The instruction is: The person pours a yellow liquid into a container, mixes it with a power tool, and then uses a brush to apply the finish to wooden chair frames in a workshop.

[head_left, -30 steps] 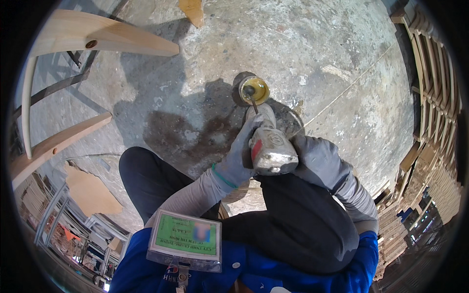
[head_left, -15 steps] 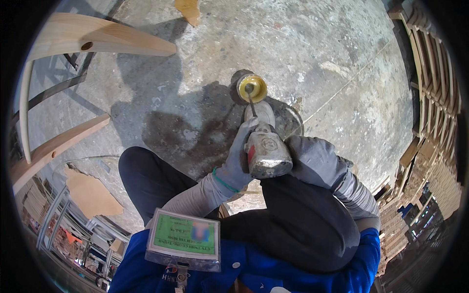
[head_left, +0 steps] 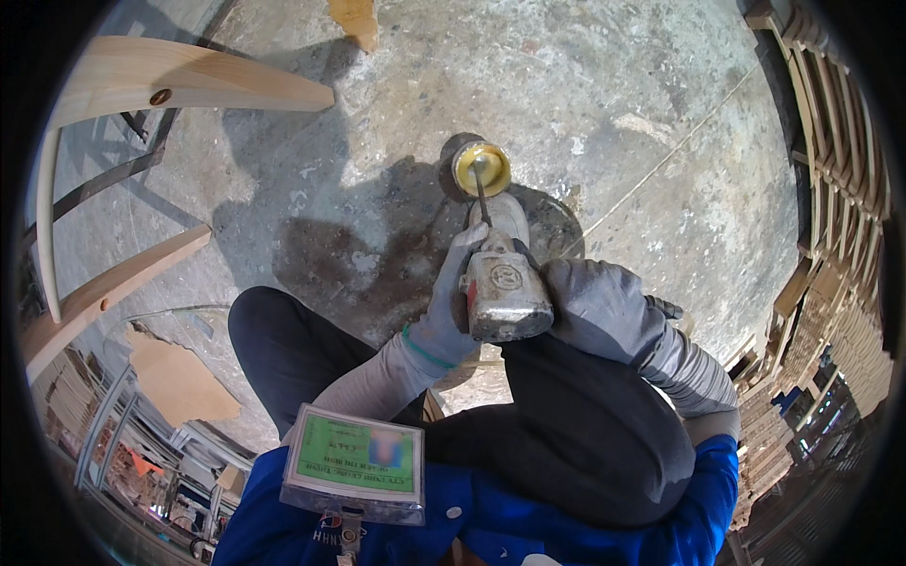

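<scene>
My left hand (head_left: 451, 302), in a grey glove, closes on a thin stick (head_left: 483, 203). The stick's far end reaches into a small round pot (head_left: 482, 170) with yellow stuff inside, standing on the floor. Just right of that hand is a scuffed metal tool (head_left: 509, 298) with a round emblem, much like an air nailer; the left fingers lie against its side. My right hand (head_left: 604, 307), gloved too, is closed in a fist at the tool's right side, where its handle seems to be. The glove hides the handle. A pale rounded part (head_left: 500, 219) shows beyond the tool.
Curved wooden pieces (head_left: 189, 77) stand at the left, with a torn brown sheet (head_left: 179, 375) below them. Another brown scrap (head_left: 356, 21) lies farther off. Stacked wooden slats (head_left: 840, 141) line the right side. My bent knees are close under the tool.
The metal tool has shifted slightly left and turned more upright, with both hands following. The stick still reaches into the pot. The whole view has drifted a little.
</scene>
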Action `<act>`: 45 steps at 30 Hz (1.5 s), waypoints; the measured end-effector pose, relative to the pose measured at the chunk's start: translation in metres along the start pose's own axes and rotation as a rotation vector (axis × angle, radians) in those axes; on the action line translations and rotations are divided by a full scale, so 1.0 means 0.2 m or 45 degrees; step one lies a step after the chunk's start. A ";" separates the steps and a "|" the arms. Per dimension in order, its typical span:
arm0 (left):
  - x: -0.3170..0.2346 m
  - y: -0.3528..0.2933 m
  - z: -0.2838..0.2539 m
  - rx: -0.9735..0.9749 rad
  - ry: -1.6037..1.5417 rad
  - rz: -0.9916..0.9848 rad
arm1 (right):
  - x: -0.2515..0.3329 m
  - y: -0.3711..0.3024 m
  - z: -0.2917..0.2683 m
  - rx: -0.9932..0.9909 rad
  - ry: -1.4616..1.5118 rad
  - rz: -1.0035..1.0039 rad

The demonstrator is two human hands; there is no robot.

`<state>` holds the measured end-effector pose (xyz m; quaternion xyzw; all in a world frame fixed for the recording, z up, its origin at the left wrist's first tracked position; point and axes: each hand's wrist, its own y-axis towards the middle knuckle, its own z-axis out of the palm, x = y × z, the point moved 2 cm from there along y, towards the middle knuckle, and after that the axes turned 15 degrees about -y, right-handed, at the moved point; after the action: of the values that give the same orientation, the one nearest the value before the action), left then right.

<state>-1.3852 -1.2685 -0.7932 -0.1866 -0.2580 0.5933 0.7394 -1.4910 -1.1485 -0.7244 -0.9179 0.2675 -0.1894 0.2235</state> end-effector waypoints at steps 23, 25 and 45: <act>0.09 0.06 -0.08 -0.083 -0.468 -0.186 | -0.01 -0.05 -0.01 0.240 0.060 0.046; 0.08 0.04 -0.09 -0.051 -0.447 -0.186 | 0.00 -0.04 -0.01 0.260 0.065 0.065; 0.01 0.04 -0.01 0.030 -0.087 0.125 | 0.03 -0.02 -0.06 0.067 0.099 0.156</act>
<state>-1.3892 -1.2642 -0.7994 -0.1699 -0.2667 0.6379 0.7022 -1.4900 -1.1522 -0.7111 -0.8855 0.3266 -0.2180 0.2483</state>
